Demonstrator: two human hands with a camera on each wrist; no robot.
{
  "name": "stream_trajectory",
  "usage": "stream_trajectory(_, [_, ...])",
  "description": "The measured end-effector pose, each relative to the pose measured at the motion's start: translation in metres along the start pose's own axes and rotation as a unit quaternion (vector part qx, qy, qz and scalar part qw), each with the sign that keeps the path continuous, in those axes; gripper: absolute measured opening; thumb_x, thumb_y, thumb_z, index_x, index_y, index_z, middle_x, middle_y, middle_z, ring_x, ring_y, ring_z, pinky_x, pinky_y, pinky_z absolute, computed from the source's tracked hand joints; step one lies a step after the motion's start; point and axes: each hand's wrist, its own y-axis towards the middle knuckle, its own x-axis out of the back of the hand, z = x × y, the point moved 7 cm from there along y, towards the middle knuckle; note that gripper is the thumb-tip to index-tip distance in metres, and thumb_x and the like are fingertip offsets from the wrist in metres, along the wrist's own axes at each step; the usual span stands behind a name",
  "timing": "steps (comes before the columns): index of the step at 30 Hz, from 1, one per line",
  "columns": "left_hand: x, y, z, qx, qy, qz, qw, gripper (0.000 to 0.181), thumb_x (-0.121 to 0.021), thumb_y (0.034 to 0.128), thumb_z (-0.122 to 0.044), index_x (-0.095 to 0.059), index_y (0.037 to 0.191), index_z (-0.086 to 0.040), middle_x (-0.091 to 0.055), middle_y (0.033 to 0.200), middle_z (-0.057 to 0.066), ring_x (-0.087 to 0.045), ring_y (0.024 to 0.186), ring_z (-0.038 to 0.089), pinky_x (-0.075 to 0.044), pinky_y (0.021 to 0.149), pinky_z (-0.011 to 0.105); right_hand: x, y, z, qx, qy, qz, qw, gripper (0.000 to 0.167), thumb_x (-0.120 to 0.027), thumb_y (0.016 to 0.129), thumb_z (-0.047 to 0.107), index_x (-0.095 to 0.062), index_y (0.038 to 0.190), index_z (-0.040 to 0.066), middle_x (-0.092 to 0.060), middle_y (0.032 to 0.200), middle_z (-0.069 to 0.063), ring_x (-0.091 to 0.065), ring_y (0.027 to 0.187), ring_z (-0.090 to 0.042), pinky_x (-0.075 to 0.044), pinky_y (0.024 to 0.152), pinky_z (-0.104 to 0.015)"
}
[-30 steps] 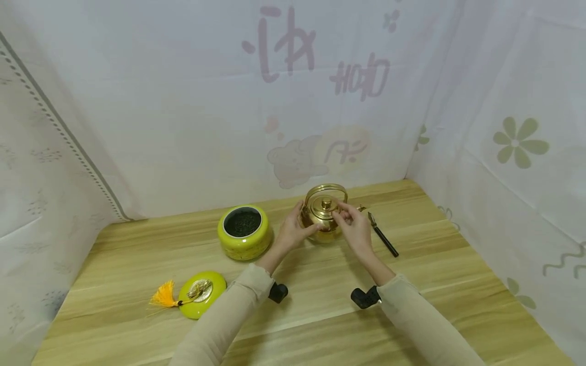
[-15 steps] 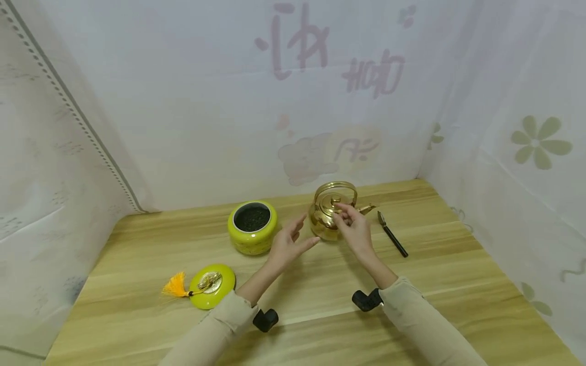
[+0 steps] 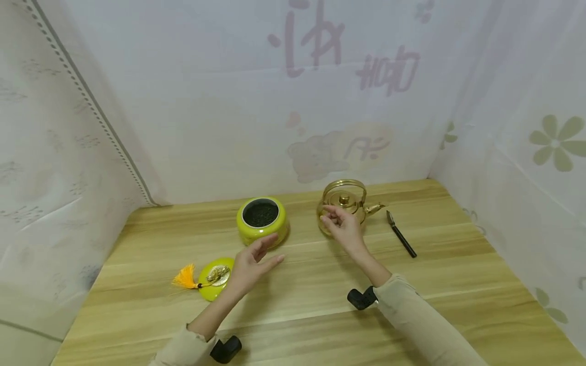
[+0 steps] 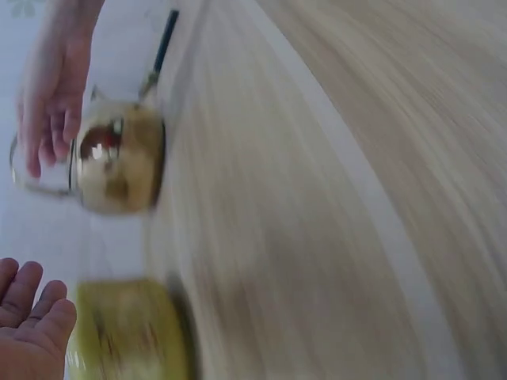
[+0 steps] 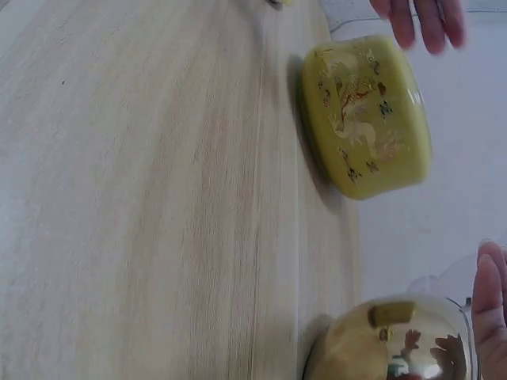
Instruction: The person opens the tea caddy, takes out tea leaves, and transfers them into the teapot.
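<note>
My left hand (image 3: 249,267) is in the air between the yellow jar (image 3: 244,233) and its yellow lid (image 3: 210,293), fingers spread and holding nothing. The jar stands uncovered with dark leaf-like bits, perhaps tea leaves (image 3: 261,213), inside. The lid lies on the table with an orange tassel (image 3: 184,277). My right hand (image 3: 346,233) hovers before the gold kettle (image 4: 119,178), fingers loosely bent and nothing between them. The kettle's knobbed lid (image 3: 344,199) sits on top beneath the raised handle. In the left wrist view, my left hand (image 4: 32,332) is beside the jar (image 4: 131,332).
A slim dark-handled tool (image 3: 403,238) with a metal tip lies right of the kettle's spout (image 3: 376,207). Printed cloth (image 3: 220,127) hangs behind and at both sides of the wooden table (image 3: 311,315).
My left hand has left the kettle's side and moved left and nearer to me, past the jar. My right hand has drawn slightly back from the kettle's lid. The head view has shifted left.
</note>
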Motion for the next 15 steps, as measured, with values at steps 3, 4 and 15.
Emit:
stream_trajectory(3, [0.025, -0.011, 0.008, 0.013, 0.033, -0.016, 0.9992, 0.05, -0.073, 0.0818, -0.01, -0.055, 0.127, 0.003, -0.056, 0.13, 0.018, -0.049, 0.126, 0.028, -0.037, 0.105, 0.039, -0.008, 0.003, -0.004, 0.002, -0.002, 0.013, 0.9999, 0.032, -0.064, 0.089, 0.009, -0.061, 0.116, -0.008, -0.067, 0.094, -0.016, -0.064, 0.079, -0.024, -0.05, 0.064, -0.016])
stream_trajectory(4, [0.033, -0.014, 0.011, 0.018, 0.049, -0.022, 0.9984, 0.05, -0.073, 0.0822, -0.012, -0.055, 0.127, 0.002, -0.056, 0.13, 0.017, -0.049, 0.126, 0.028, -0.038, 0.105, 0.039, -0.011, 0.003, -0.004, 0.002, -0.005, 0.018, 0.9998, 0.032, -0.065, 0.088, 0.009, -0.061, 0.116, -0.007, -0.067, 0.095, -0.016, -0.064, 0.082, -0.025, -0.051, 0.067, -0.017])
stream_trajectory(15, [0.1, -0.043, 0.034, 0.054, 0.159, -0.051, 0.9845, 0.053, -0.069, 0.0866, -0.024, -0.052, 0.13, 0.003, -0.055, 0.131, 0.019, -0.05, 0.123, 0.033, -0.04, 0.102, 0.042, -0.044, 0.012, -0.011, -0.036, 0.025, 0.082, 0.9957, 0.038, -0.064, 0.09, 0.012, -0.056, 0.123, -0.006, -0.064, 0.112, -0.022, -0.062, 0.102, -0.031, -0.053, 0.086, -0.035])
